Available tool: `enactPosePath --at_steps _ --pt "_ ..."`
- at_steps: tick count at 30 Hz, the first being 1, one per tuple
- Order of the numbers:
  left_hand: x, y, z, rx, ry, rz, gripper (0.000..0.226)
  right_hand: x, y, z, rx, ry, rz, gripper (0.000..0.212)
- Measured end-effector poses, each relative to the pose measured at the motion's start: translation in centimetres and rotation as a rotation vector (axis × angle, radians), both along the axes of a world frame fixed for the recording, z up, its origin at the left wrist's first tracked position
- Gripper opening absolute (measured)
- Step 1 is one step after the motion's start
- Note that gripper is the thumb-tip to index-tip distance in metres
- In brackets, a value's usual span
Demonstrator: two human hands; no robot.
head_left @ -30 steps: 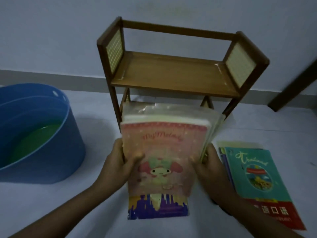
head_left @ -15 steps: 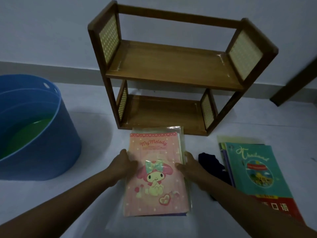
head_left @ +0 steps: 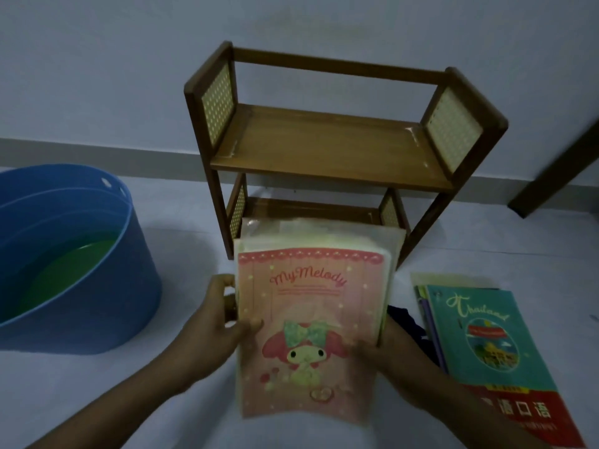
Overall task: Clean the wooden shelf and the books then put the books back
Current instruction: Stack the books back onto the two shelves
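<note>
Behind raised books (head_left: 311, 319), lower shelf (head_left: 311, 209) half-hidden

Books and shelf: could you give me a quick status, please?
Both hands, left and right, grip pink book stack. Shelf bare. More books on floor.

Head-worn view, angled down, close over hands (head_left: 223, 322)

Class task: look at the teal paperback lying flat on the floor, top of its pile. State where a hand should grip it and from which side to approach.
Grip the teal paperback by its right long edge, coming from the right. It lies flat, cover up, on a pile; the dark cloth and the person's right hand crowd its left side, while bare floor leaves the right edge free.
</note>
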State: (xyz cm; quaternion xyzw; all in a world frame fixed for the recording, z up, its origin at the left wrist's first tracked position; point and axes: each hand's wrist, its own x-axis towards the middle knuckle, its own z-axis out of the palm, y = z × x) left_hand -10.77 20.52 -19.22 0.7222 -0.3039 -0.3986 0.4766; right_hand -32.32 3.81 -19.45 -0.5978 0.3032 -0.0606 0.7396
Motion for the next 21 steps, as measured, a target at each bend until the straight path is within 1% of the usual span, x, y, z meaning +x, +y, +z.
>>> enactPosePath --at_steps 1,4,7,9,12,14,16,19,20,21 --pt "0.2 -0.1 0.7 -0.053 -0.082 -0.025 0.044 0.0 -0.3 0.7 -0.058 -0.016 -0.017 0.06" --pt "0.4 -0.4 2.5 -0.23 -0.242 -0.062 0.046 0.3 -0.9 1.7 -0.237 -0.058 -0.059 0.056" --pt "-0.2 -0.6 2.4 -0.38 -0.399 -0.087 0.056 0.5 -1.0 1.6 -0.321 -0.094 -0.101 0.046" --pt "-0.6 -0.5 1.4 -0.412 -0.439 -0.091 0.066 0.4 -1.0 0.7 -0.354 -0.083 -0.112 0.039" --pt "-1.1 0.0 -0.3 -0.391 -0.424 -0.064 0.069 -0.1 -0.8 -0.8 -0.3 -0.107 -0.133 0.039" --pt "-1.1 0.2 -1.3 -0.334 -0.389 -0.058 0.07 -0.4 -0.5 -1.5 -0.25 -0.115 -0.115 0.041" --pt "-0.7 0.3 -1.5 -0.265 -0.357 -0.1 0.074 -0.7 -0.3 -2.0 -0.238 -0.13 -0.096 0.044" --pt "0.9 0.1 1.1 -0.196 -0.235 -0.184 0.08 -0.9 -0.4 -2.6 -0.271 -0.129 -0.079 0.042" --pt "1.4 -0.1 2.9 -0.186 -0.236 -0.199 0.085 -0.9 -0.4 -2.8 -0.291 -0.12 -0.086 0.042" --pt "1.6 -0.5 5.4 -0.172 -0.296 -0.224 0.089 -0.9 -0.5 -2.8 -0.316 -0.124 -0.097 0.042"
